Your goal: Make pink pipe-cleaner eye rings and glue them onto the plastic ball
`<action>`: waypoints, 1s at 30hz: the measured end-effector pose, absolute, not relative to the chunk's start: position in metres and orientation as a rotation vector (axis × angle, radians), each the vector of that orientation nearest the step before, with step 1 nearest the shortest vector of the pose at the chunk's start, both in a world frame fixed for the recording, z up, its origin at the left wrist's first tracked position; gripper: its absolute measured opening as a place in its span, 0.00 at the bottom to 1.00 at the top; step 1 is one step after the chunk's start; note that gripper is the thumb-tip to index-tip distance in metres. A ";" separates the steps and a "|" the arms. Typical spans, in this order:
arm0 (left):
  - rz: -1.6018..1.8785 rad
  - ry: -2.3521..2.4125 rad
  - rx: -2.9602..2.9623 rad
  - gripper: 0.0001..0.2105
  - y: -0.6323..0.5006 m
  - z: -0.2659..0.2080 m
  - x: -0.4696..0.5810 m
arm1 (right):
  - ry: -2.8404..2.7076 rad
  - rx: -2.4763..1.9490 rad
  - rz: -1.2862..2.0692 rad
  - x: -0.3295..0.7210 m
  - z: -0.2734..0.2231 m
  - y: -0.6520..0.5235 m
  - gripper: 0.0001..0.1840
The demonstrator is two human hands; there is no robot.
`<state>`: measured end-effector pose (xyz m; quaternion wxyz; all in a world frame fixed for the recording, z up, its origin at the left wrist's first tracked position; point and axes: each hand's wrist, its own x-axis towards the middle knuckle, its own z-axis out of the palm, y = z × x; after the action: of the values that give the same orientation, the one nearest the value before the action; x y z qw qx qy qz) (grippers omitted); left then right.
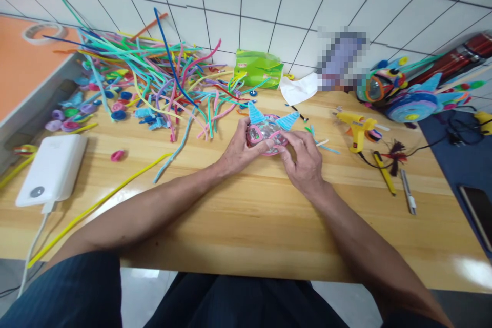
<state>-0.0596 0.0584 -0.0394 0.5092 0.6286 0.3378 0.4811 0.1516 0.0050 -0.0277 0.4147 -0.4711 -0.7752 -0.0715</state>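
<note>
Between my two hands is a small round pipe-cleaner craft piece (265, 127), with a pink rim, a shiny silvery middle and two light-blue ribbed points like ears on top. Pink loops lie across its front. My left hand (246, 147) grips its left side, thumb along the lower front. On the right, my right hand (303, 156) pinches the lower right edge, near the end of a pink loop. Its fingertips are partly hidden. The piece is held just above the wooden table (215, 220).
Many coloured pipe cleaners (154, 66) heap at the back left. A white power bank (52, 169) with a cable lies at left. At right are a yellow glue gun (357, 130), a yellow cutter (384, 173), a silver pen-like tool (408, 192) and finished crafts (411, 105). A green packet (258, 68) stands by the wall.
</note>
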 end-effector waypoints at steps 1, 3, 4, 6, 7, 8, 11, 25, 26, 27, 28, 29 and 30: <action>1.159 0.829 1.507 0.37 0.058 -0.040 -0.060 | -1.947 -1.172 -0.190 0.151 -0.028 0.005 0.23; 1.164 0.859 1.484 0.39 0.058 -0.041 -0.059 | -1.948 -1.155 -0.193 0.152 -0.028 0.006 0.23; 1.172 0.864 1.469 0.40 0.058 -0.041 -0.058 | -1.950 -1.156 -0.183 0.152 -0.028 0.006 0.23; 1.189 0.859 1.444 0.43 0.059 -0.043 -0.056 | -1.952 -1.173 -0.153 0.153 -0.029 0.006 0.24; 1.196 0.855 1.437 0.43 0.059 -0.044 -0.055 | -1.950 -1.182 -0.134 0.154 -0.029 0.006 0.24; 1.200 0.851 1.434 0.44 0.059 -0.045 -0.055 | -1.945 -1.187 -0.114 0.154 -0.029 0.007 0.24; 1.210 0.836 1.452 0.43 0.059 -0.045 -0.055 | -1.925 -1.190 -0.090 0.155 -0.030 0.007 0.23; 1.192 0.843 1.536 0.38 0.058 -0.041 -0.057 | -1.866 -1.165 -0.097 0.151 -0.030 0.008 0.20; 1.194 0.837 1.536 0.38 0.058 -0.041 -0.057 | -1.862 -1.179 -0.090 0.151 -0.031 0.008 0.20; 1.197 0.829 1.536 0.37 0.058 -0.041 -0.057 | -1.858 -1.192 -0.080 0.150 -0.031 0.008 0.19; 1.200 0.822 1.537 0.37 0.058 -0.041 -0.058 | -1.853 -1.201 -0.072 0.149 -0.031 0.008 0.19; 1.201 0.823 1.542 0.36 0.059 -0.041 -0.058 | -1.847 -1.201 -0.068 0.149 -0.030 0.009 0.18; 1.198 0.832 1.549 0.36 0.059 -0.041 -0.058 | -1.841 -1.192 -0.070 0.148 -0.030 0.009 0.18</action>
<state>-0.0583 0.0586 -0.0409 0.4856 0.6365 0.3418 0.4921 0.1479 0.0086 -0.0299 0.4562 -0.4833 -0.7467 -0.0282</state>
